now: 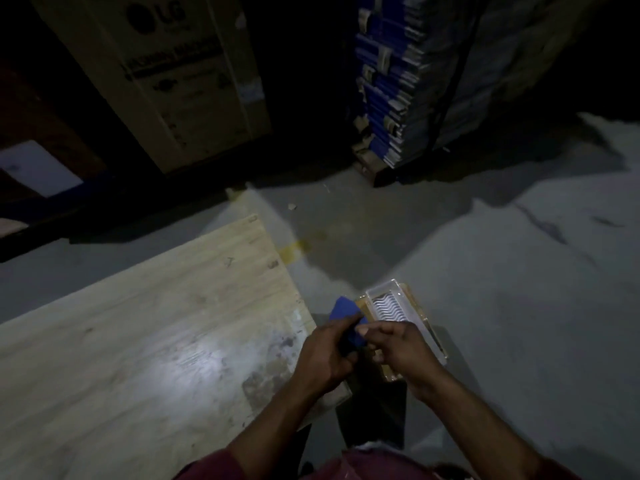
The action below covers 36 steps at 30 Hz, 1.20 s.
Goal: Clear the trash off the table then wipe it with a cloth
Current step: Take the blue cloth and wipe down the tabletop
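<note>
On the far left we see the wooden table (138,341), its pale top bare in view but smeared with dull stains near the right-hand edge, which is likely why a wipe is wanted there. Just past that edge our left hand (325,355) curls its fingers round the blue cloth (346,320), holding it above the table's corner. Our right hand (398,348) meets it from the other side, thumb and forefinger pinching the cloth's lower part; we judge the two hands are folding or bunching it into a pad before wiping, though the dim light hides the folds. To the right of the hands, on a low dark stand beside the table, lies a clear plastic tray (408,306), perhaps trash already taken off the table. Beyond it spreads the grey floor (519,306).
</note>
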Each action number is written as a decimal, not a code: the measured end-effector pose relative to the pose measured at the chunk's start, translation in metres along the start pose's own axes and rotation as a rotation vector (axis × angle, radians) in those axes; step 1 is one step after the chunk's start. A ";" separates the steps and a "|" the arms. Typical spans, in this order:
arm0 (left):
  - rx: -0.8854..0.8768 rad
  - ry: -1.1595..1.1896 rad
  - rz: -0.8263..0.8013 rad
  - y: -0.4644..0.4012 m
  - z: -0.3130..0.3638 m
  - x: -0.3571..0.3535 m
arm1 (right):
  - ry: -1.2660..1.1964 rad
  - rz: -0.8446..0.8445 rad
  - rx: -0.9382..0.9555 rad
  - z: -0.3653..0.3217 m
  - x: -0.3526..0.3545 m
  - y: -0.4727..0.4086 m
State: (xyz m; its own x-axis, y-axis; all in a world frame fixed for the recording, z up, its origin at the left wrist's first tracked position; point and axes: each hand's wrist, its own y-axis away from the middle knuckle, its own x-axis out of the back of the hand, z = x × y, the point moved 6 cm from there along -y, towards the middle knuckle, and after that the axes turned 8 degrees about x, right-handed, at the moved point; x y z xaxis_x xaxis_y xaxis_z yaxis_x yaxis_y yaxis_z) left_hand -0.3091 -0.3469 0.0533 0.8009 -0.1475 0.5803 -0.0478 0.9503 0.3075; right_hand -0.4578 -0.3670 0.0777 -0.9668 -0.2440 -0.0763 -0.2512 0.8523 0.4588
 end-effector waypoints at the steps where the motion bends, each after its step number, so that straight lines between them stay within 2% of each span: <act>1: 0.015 0.075 0.023 0.011 -0.003 0.018 | 0.037 -0.051 0.012 -0.007 -0.015 0.008; 3: 0.065 0.261 0.066 0.031 -0.012 0.055 | 0.045 -0.126 0.075 -0.022 -0.044 0.022; 5: 0.139 0.455 0.149 0.048 -0.026 0.090 | 0.046 -0.105 0.200 -0.038 -0.069 0.036; 7: 0.225 0.697 0.212 0.066 -0.045 0.117 | 0.191 -0.043 0.350 -0.050 -0.092 0.048; 9: 0.305 0.927 0.231 0.083 -0.063 0.138 | 0.345 -0.099 0.455 -0.047 -0.121 0.062; 13: 0.390 1.106 0.246 0.110 -0.087 0.165 | 0.717 -0.246 0.641 -0.020 -0.186 0.087; 15: 0.390 1.122 0.248 0.119 -0.092 0.176 | 0.756 -0.187 0.774 -0.016 -0.205 0.090; 17: 0.396 1.120 0.257 0.125 -0.096 0.186 | 0.702 -0.143 0.803 -0.016 -0.214 0.087; 25: 0.454 1.122 0.231 0.131 -0.111 0.208 | 0.463 -0.273 0.665 -0.023 -0.225 0.073; 33: 0.436 1.107 0.172 0.126 -0.110 0.216 | 0.256 -0.312 0.538 -0.032 -0.217 0.054; 34: 0.431 1.032 0.194 0.126 -0.113 0.217 | 0.242 -0.289 0.523 -0.035 -0.214 0.051; 36: 0.386 0.568 0.342 0.123 -0.120 0.227 | 0.323 -0.203 0.557 -0.044 -0.204 0.045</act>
State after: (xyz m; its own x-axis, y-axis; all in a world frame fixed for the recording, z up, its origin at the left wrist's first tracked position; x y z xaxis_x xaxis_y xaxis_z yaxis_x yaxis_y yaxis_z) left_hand -0.0614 -0.2304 0.1327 0.8826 0.4003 0.2465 -0.4700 0.7390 0.4827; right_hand -0.2697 -0.2992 0.1528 -0.8569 -0.4769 0.1957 -0.4971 0.8650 -0.0683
